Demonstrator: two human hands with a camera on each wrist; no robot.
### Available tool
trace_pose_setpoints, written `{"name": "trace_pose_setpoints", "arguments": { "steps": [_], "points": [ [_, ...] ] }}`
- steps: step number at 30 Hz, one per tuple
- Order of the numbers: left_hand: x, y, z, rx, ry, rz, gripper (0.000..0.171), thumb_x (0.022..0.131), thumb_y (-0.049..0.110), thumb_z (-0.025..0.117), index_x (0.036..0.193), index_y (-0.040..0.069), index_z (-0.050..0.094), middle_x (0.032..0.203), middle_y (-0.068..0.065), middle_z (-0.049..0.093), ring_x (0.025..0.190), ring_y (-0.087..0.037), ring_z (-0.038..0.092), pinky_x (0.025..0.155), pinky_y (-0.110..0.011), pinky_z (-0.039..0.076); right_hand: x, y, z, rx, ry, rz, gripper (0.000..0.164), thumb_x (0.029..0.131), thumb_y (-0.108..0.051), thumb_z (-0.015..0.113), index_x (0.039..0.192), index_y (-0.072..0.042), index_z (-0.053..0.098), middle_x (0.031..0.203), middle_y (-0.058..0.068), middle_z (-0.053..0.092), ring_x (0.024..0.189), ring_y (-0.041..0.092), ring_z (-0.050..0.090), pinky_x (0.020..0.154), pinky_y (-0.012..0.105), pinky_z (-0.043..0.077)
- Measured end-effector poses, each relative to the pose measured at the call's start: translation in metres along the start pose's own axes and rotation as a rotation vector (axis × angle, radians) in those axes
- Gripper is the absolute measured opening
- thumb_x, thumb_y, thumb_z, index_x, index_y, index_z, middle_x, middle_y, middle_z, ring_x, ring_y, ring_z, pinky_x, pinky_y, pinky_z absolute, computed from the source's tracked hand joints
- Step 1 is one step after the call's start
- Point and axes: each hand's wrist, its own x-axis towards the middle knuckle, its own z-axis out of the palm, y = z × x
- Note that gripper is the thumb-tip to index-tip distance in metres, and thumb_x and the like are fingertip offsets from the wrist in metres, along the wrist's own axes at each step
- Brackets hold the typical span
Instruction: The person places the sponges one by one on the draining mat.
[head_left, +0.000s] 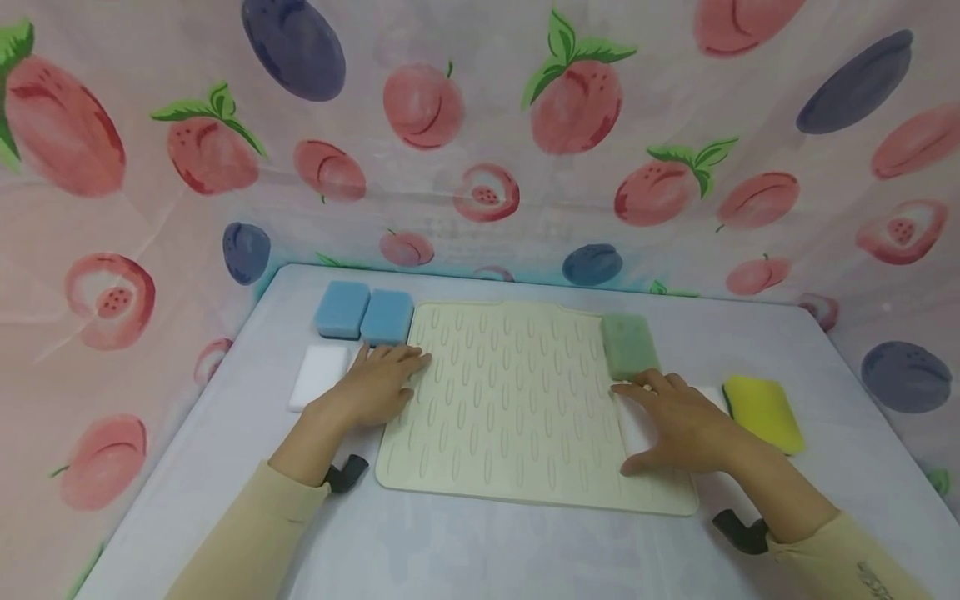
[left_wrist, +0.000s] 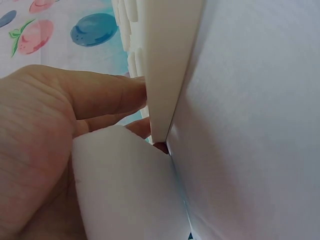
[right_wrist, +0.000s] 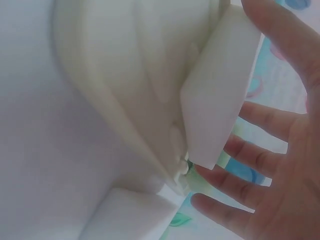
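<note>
A cream mat [head_left: 517, 400] with raised oval ridges lies on the table between both hands. My left hand [head_left: 378, 383] is at its left edge, fingertips over the border. In the left wrist view the thumb [left_wrist: 107, 95] meets the mat's side, and a white sponge [left_wrist: 125, 185] sits beneath the palm. My right hand [head_left: 682, 421] spreads over a white sponge [right_wrist: 220, 90] on the mat's right edge, thumb by one end and fingertips by the other. A green sponge [head_left: 628, 346] overlaps the mat's right edge just beyond those fingertips.
Two blue sponges [head_left: 342, 308] stand side by side at the back left, with a white sponge [head_left: 318, 377] in front. On the right lies a yellow sponge [head_left: 763, 412], and another white sponge [head_left: 712, 398] shows partly behind the right hand. Fruit-patterned cloth [head_left: 480, 125] borders the table.
</note>
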Motion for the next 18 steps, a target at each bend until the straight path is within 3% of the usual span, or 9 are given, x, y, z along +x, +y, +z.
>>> {"name": "trace_pose_setpoints", "arguments": {
  "steps": [18],
  "points": [
    [-0.0011,0.0001,0.0006,0.004,0.003,0.003,0.055,0.104,0.015,0.058,0.158,0.013,0.045,0.163,-0.014,0.041,0.153,-0.042,0.032,0.124,-0.074,0.012,-0.0067,-0.0007,-0.006,-0.017,0.02,-0.021,0.12,0.059,-0.084,0.079,0.155,-0.019,0.049,0.144,0.013,0.052,0.122,0.04,0.055,0.102,0.066,0.045]
  ]
}}
